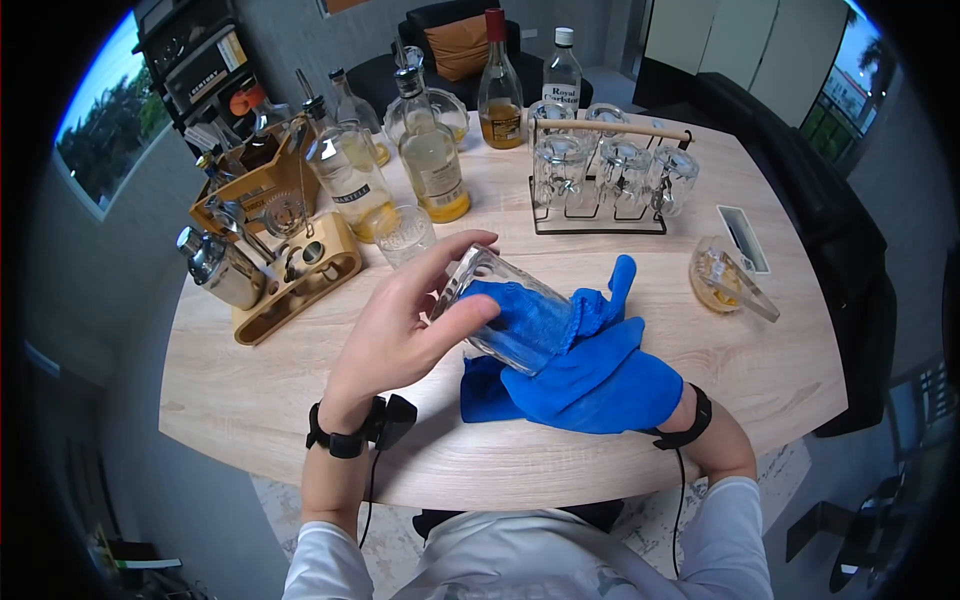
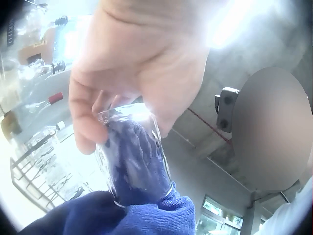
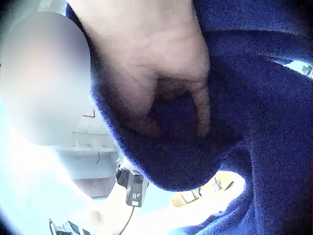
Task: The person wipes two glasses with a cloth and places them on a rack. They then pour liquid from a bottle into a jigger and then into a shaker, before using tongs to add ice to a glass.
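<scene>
In the head view my left hand [image 1: 400,320] grips a clear drinking glass [image 1: 535,350] near its base, thumb on the near side and fingers around the far side. The glass lies tilted above the table, its mouth toward the right. A blue cloth [image 1: 600,385] is stuffed into it, and the bunched cloth shows through the wall in the left wrist view. Draped in that cloth, my right hand [image 3: 146,63] holds it at the glass's mouth; its fingers bend into the folds in the right wrist view, their tips partly hidden.
Behind the glass stand a textured tumbler [image 1: 405,235] and several bottles [image 1: 435,165]. A wooden bar-tool stand [image 1: 300,275] with a shaker [image 1: 220,268] is at left. At the back right, a wire rack [image 1: 600,231] carries upturned glasses; tongs [image 1: 750,295] lie across a glass bowl [image 1: 712,285].
</scene>
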Demonstrator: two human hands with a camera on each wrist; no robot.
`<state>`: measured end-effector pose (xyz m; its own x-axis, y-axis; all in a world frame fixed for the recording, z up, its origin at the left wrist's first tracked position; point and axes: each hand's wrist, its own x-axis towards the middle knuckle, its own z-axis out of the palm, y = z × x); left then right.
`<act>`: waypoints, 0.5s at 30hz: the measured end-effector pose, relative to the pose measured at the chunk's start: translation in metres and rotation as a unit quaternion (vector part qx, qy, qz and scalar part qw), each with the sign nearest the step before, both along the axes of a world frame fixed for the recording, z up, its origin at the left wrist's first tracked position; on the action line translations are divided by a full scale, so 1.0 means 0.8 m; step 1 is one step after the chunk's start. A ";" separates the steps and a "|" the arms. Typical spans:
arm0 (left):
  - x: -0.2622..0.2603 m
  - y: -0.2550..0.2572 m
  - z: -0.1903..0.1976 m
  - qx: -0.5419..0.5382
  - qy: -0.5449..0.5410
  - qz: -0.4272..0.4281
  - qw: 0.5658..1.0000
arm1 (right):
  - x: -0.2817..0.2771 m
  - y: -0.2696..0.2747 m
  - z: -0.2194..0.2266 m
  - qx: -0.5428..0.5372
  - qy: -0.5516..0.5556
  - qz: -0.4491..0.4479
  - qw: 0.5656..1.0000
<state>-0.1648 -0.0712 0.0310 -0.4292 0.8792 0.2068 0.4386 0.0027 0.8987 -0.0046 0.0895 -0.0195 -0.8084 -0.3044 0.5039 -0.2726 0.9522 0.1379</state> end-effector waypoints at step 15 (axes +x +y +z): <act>-0.024 -0.006 -0.010 0.114 -0.056 -0.056 0.990 | -0.002 0.011 0.029 -0.223 -0.082 0.113 0.965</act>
